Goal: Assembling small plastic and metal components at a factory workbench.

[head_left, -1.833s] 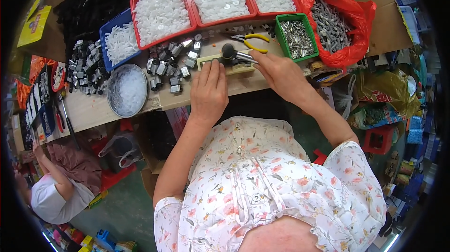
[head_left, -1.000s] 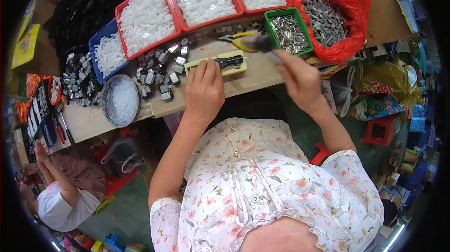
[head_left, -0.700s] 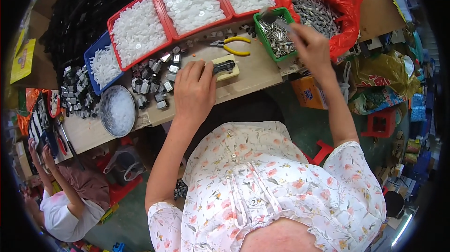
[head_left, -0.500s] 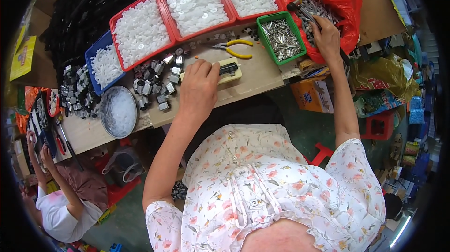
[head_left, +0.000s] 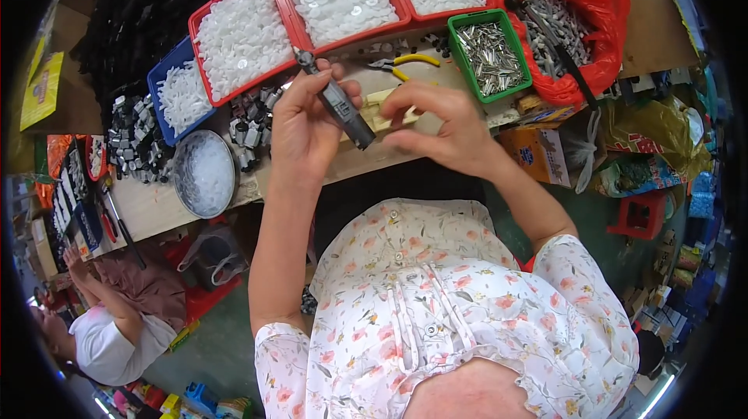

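- While our left hand [head_left: 305, 129] grips this long black plastic part [head_left: 338, 102],
- our right hand [head_left: 452, 127] just kinda hovers nearby, empty, thumb and fingers apart.

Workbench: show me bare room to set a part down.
Tabletop lies bare between the metal bowl and the long tool, in front of the metal parts; a smaller patch separates the yellow-handled pliers from the green tray. Red trays crowd beyond the left hand.
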A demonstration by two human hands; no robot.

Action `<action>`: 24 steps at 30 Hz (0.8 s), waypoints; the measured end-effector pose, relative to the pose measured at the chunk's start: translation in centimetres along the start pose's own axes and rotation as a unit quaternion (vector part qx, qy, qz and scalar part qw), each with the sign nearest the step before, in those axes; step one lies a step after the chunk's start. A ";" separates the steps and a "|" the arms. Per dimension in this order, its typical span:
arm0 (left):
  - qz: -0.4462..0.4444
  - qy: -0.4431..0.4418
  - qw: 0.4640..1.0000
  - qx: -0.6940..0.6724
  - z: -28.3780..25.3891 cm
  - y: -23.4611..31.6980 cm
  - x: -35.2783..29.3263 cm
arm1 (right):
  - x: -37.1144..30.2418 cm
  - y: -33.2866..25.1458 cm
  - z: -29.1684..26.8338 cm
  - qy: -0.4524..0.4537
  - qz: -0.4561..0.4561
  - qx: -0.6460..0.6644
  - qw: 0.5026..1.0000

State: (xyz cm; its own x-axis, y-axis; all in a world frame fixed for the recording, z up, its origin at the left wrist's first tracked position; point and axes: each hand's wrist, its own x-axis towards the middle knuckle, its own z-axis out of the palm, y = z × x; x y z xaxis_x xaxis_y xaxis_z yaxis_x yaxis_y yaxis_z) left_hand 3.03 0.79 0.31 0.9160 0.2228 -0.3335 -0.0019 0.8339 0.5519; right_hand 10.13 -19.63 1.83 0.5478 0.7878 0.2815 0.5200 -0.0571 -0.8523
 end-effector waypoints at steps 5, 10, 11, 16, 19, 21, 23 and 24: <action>-0.022 0.045 0.997 -0.052 0.4 -0.7 0.4 | -0.2 -0.5 2.0 -0.032 0.092 0.128 0.987; -0.005 0.013 0.994 -0.109 0.5 -1.3 0.2 | -0.3 -0.2 2.6 -0.022 0.112 0.185 0.976; -0.009 0.005 0.995 -0.103 0.8 -1.5 0.2 | -0.3 -0.2 2.6 -0.023 0.114 0.184 0.976; -0.002 -0.015 0.993 -0.114 1.2 -1.6 0.1 | -0.2 0.0 3.0 -0.020 0.112 0.195 0.974; 0.019 0.015 0.997 -0.077 1.8 -1.8 -0.1 | -0.3 -0.3 3.7 0.013 0.113 0.275 0.955; 0.034 0.032 0.995 -0.089 1.9 -1.8 -0.3 | -0.4 -0.4 3.6 0.001 0.106 0.253 0.962; 0.045 0.034 0.995 -0.084 2.0 -1.9 -0.5 | -0.3 -0.3 3.5 -0.009 0.099 0.231 0.968; 0.054 0.035 0.995 -0.080 2.0 -1.9 -0.5 | -0.3 -0.3 3.4 -0.007 0.084 0.219 0.972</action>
State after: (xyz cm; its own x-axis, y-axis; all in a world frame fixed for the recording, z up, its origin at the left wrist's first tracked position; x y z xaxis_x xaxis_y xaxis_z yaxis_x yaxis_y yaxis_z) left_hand 3.35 -1.97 0.98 0.8770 0.3454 -0.3341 -0.1677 0.8715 0.4608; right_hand 7.54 -17.77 0.48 0.5904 0.7983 0.1193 0.0931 0.0795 -0.9925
